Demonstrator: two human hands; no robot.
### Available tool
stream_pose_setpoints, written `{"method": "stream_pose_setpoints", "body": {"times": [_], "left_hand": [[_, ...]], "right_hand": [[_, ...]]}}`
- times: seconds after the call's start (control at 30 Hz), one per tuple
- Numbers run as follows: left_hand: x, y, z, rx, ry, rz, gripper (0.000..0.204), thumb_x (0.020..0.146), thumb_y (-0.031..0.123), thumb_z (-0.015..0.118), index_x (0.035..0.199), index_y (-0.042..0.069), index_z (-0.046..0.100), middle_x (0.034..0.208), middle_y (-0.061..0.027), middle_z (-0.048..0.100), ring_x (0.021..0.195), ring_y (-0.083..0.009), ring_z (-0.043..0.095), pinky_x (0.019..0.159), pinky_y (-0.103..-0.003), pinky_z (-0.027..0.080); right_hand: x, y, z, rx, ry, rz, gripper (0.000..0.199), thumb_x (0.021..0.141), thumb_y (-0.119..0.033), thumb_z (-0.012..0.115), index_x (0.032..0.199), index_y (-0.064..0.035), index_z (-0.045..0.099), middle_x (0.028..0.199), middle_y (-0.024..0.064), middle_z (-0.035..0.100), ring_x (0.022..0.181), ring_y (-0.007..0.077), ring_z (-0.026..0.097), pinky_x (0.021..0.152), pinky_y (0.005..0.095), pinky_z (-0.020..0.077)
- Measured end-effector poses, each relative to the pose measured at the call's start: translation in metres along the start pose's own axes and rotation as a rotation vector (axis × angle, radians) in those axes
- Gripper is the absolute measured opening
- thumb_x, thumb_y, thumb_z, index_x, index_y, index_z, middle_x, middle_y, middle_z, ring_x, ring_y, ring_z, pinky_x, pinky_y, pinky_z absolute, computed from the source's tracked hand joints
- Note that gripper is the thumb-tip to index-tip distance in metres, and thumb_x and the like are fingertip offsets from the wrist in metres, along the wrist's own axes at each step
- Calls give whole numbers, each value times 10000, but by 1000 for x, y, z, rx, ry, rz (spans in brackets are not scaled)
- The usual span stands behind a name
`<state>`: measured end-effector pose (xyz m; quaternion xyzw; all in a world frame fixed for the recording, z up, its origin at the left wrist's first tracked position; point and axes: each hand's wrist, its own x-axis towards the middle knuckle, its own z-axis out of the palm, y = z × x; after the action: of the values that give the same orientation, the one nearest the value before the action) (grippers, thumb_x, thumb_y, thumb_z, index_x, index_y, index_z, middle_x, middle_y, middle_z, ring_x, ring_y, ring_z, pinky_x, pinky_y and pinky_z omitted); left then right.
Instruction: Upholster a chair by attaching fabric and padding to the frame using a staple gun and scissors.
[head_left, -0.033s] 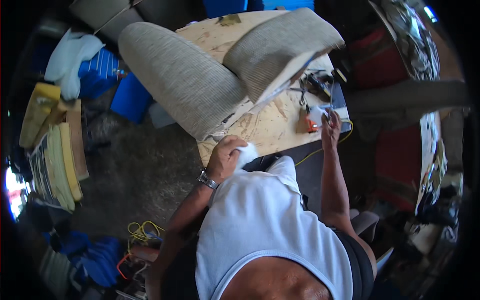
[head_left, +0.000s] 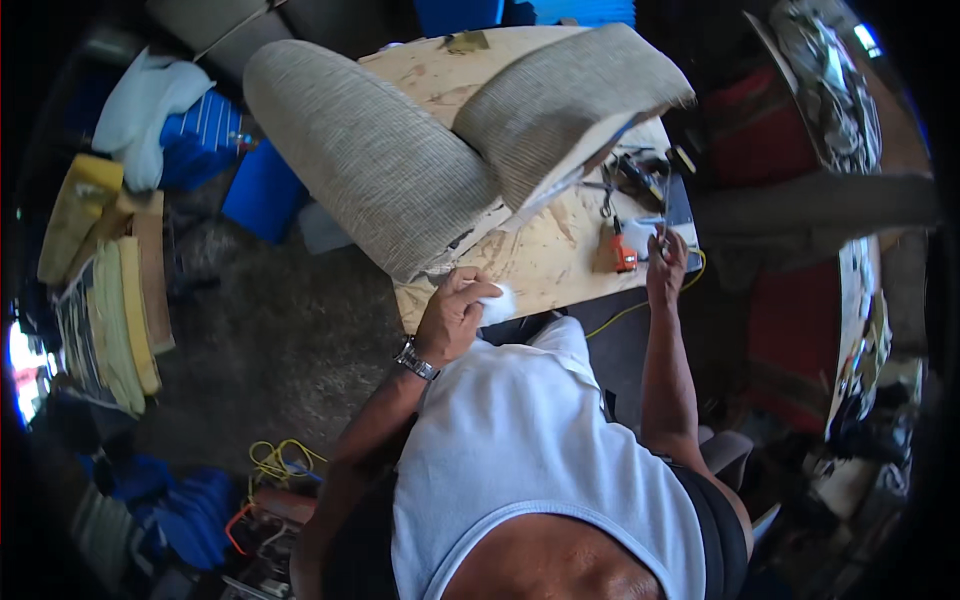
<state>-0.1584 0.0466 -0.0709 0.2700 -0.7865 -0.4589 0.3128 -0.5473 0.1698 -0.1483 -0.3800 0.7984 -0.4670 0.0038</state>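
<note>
The clearest change is at the left hand (head_left: 450,315): the white wad of fibre-like stuffing (head_left: 495,304) now sits as a compact, rounded puff at the fingertips, where a moment earlier it trailed lower toward the lap. Its grip is pinched on the wad between thumb and fingers. The wad is held just beside the near edge of the wooden surface (head_left: 560,262), close to the lower end of the long ribbed beige upholstered cushion (head_left: 365,160); whether the hand touches that cushion I cannot tell.

The right hand (head_left: 668,262) has drawn back slightly from the orange-handled tool (head_left: 625,254), leaving a little more of the white scrap (head_left: 640,236) in sight beside it. The fingers of this grip are curled, perhaps around a small slender piece, but I cannot tell whether they are pinching it or merely resting near it.

The cushion and the second beige upholstered piece (head_left: 565,105), with its pale underside turned toward the right, lie against each other across the surface just as they did; the whole view has only shifted a little. The black tools (head_left: 640,175) also lie where they were, on the right of the surface. I judge that the change amounts to handling loose stuffing, with both upholstered pieces as yet unaltered by it.
</note>
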Motion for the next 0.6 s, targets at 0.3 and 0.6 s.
{"method": "stream_pose_setpoints", "body": {"times": [0.3, 0.6], "left_hand": [[45, 51, 43, 70, 205, -64, 356, 819, -13, 675, 1161, 70, 622, 1109, -129, 641, 946, -317, 647, 786, -397, 531], [102, 111, 49, 139, 228, 149, 333, 804, 56, 762, 1114, 61, 639, 1016, -114, 708, 860, -274, 688, 727, -353, 559]], "right_hand": [[81, -45, 25, 139, -281, 96, 435, 1003, -377, 588, 744, -28, 623, 703, 34, 539, 683, 146, 481, 646, 309, 381], [58, -193, -31, 669, -909, -271, 357, 816, -139, 798, 1119, 10, 682, 1055, 108, 697, 845, 163, 639, 724, 292, 510]]}}
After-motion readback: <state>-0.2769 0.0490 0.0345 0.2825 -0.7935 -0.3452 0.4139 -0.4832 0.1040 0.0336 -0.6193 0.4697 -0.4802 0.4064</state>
